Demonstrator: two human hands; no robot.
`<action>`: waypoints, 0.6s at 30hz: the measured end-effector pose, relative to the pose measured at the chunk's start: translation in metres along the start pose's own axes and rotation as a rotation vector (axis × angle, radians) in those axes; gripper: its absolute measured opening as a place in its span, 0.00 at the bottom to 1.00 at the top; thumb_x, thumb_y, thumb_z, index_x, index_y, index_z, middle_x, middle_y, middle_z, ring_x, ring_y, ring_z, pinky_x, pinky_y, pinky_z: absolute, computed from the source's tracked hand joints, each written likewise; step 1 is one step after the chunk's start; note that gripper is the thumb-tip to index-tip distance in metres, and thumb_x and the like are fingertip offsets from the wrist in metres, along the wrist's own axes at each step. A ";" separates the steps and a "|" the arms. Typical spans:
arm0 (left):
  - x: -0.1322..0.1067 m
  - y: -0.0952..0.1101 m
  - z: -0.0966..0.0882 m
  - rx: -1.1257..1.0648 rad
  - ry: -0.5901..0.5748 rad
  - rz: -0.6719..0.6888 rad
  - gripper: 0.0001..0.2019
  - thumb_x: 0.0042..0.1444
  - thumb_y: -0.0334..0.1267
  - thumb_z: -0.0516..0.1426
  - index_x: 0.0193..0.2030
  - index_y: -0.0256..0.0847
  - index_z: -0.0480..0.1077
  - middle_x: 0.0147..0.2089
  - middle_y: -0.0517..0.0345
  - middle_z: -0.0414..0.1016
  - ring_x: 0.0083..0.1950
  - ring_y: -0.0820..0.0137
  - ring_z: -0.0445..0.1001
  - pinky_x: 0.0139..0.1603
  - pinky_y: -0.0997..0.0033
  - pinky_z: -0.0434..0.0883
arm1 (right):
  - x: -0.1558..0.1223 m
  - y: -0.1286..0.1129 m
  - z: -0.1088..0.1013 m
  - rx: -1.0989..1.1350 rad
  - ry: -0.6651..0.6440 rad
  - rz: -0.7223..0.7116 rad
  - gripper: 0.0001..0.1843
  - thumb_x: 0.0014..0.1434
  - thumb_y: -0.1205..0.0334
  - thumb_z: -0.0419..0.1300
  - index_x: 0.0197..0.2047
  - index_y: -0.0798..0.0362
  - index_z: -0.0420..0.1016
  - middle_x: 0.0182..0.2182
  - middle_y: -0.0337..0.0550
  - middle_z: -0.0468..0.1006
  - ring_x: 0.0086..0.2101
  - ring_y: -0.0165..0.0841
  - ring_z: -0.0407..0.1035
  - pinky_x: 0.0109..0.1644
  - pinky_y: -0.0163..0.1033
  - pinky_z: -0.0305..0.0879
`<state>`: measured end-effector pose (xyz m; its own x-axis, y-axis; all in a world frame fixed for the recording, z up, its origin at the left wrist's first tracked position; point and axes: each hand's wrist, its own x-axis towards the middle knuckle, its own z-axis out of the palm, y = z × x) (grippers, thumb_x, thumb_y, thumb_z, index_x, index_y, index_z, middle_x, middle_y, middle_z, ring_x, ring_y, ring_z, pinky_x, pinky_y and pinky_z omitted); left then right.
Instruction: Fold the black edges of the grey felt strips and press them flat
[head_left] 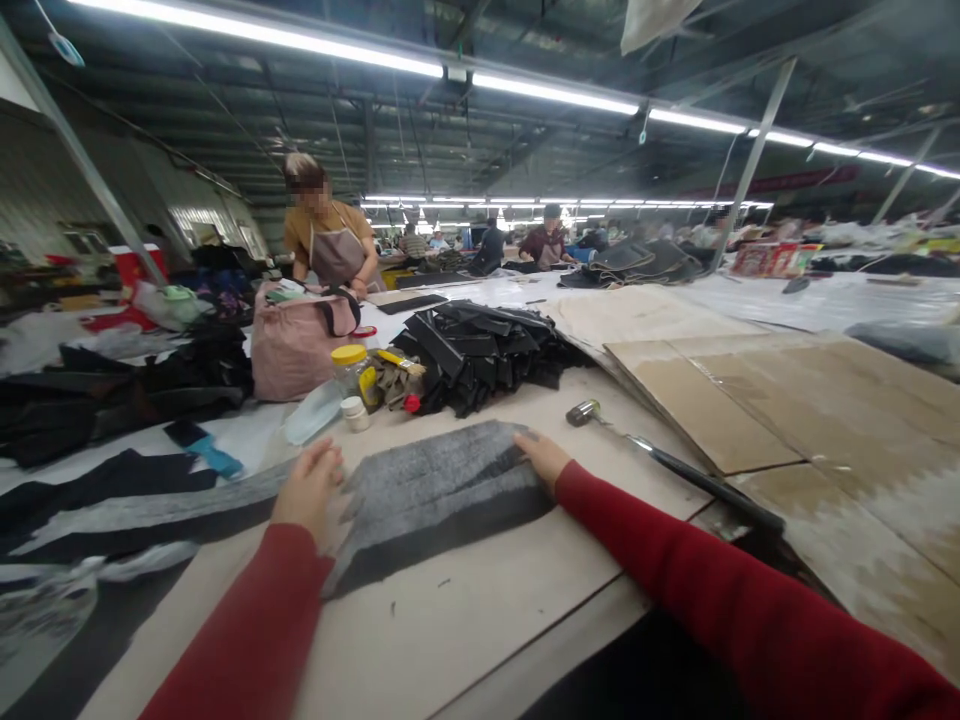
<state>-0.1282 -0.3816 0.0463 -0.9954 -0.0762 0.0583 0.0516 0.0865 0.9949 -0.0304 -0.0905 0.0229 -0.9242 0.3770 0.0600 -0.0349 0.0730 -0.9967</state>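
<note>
A flat grey-and-black piece of fabric [442,480] lies on the pale table in front of me, its grey face worn-looking and a dark band along its near edge. My right hand [541,457] grips its far right corner, fingertips pressed together there. At the left edge of the piece is my left hand [309,488], its fingers bent and smeared by motion; I cannot tell whether it touches the fabric. Farther left, long black-and-grey strips [150,515] lie spread out. Beyond the piece is a heap of black cut pieces [487,350].
A hammer [675,465] lies right of my right hand, beside cardboard sheets [847,400]. A yellow-lidded jar [349,368], a small white bottle [355,413], a blue-handled brush [214,450] and a pink bag [289,345] stand or lie left. A co-worker [330,235] stands across the table.
</note>
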 end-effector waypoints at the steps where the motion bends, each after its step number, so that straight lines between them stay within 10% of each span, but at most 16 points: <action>1: -0.007 0.006 0.003 0.148 -0.048 0.096 0.14 0.49 0.39 0.52 0.44 0.42 0.64 0.41 0.57 0.69 0.41 0.68 0.68 0.37 0.70 0.67 | 0.003 0.004 0.001 0.009 0.004 0.008 0.12 0.49 0.56 0.52 0.35 0.54 0.69 0.26 0.38 0.74 0.29 0.32 0.68 0.39 0.41 0.63; 8: -0.095 0.026 0.067 0.818 -0.769 0.688 0.11 0.50 0.33 0.49 0.39 0.41 0.68 0.39 0.54 0.68 0.42 0.66 0.65 0.44 0.66 0.63 | 0.012 0.011 -0.002 0.088 -0.001 0.079 0.13 0.49 0.55 0.53 0.36 0.54 0.68 0.29 0.40 0.74 0.31 0.32 0.68 0.41 0.41 0.63; 18: -0.084 0.006 0.095 1.020 -0.613 0.836 0.11 0.54 0.26 0.45 0.37 0.39 0.66 0.38 0.52 0.67 0.41 0.64 0.62 0.43 0.64 0.61 | 0.000 -0.027 -0.029 0.306 -0.258 0.434 0.27 0.55 0.41 0.40 0.37 0.56 0.65 0.25 0.45 0.73 0.23 0.30 0.69 0.25 0.36 0.66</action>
<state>-0.0522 -0.2807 0.0392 -0.5949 0.7548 0.2764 0.8036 0.5661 0.1838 -0.0179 -0.0655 0.0517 -0.9396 0.0734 -0.3342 0.2947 -0.3225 -0.8995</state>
